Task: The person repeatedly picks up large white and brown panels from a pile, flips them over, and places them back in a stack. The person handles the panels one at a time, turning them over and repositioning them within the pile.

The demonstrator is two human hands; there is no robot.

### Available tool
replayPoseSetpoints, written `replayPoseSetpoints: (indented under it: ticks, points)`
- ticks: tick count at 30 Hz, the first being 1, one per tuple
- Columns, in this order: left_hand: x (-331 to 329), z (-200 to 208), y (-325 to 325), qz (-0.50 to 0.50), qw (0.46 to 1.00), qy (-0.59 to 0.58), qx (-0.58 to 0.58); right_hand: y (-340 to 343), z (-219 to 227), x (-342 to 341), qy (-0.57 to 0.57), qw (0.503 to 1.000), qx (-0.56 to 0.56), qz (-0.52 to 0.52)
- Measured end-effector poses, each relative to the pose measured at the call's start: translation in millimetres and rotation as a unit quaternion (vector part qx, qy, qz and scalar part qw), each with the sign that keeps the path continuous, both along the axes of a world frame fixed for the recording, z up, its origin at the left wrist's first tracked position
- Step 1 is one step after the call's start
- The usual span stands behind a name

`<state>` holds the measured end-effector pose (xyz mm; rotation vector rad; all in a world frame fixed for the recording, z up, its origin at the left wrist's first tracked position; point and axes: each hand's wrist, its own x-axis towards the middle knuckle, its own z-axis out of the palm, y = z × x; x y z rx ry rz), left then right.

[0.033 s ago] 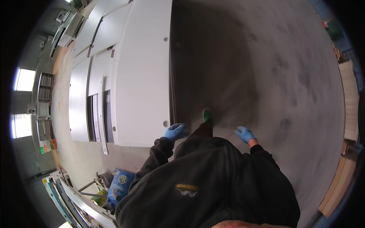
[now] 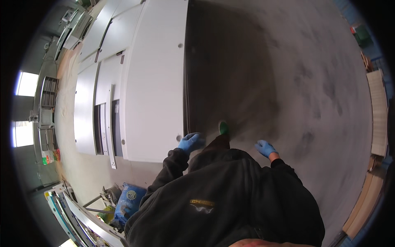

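Note:
My left hand (image 2: pixel 191 142), in a blue glove, hangs beside the near right corner of a large white panel (image 2: pixel 158 90). Its fingers are curled, and no object shows in them. Whether it touches the panel's edge I cannot tell. Out to the right, my right hand (image 2: pixel 265 148), gloved in blue too, is above the grey floor (image 2: pixel 312 173). Its fingers are loosely closed with nothing visible in them. Between the hands shows a green-topped shoe (image 2: pixel 223 127) on my foot.
More white panels (image 2: pixel 86 107) lie left of the large one, with a narrow strip (image 2: pixel 110 131) across them. A blue bag (image 2: pixel 129 201) stands at lower left, near leaning boards (image 2: pixel 78 218). Long pale stacks (image 2: pixel 378 111) line the right side.
The panels and the shoe sit slightly lower in the picture. Both hands have hardly shifted and keep their curled shape.

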<state>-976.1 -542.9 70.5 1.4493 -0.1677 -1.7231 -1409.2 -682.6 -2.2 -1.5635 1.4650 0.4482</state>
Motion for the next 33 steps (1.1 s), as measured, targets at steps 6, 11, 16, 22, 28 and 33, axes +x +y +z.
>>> replayPoseSetpoints:
  ticks: [6, 11, 16, 22, 28, 33]
  points:
    - [28, -63, -116, 0.070, 0.778, 0.570, -0.254, -146, 12, 16, 0.081, 0.994, 0.063, 0.036]
    - [42, -84, -159, 0.386, 0.848, 0.363, 0.002, -279, 6, 85, 0.050, 0.996, 0.013, 0.074]
    - [62, -74, -240, 0.566, 0.749, 0.343, -0.021, -439, -2, 210, -0.006, 0.984, -0.035, 0.174]
    - [104, -87, -354, 0.727, 0.600, 0.329, -0.047, -632, 24, 362, 0.017, 0.936, -0.007, 0.351]
    - [130, -98, -413, 0.827, 0.480, 0.285, -0.067, -760, 55, 492, -0.018, 0.918, -0.030, 0.396]
    - [140, -112, -432, 0.865, 0.414, 0.264, -0.106, -811, 28, 600, -0.074, 0.917, -0.042, 0.389]
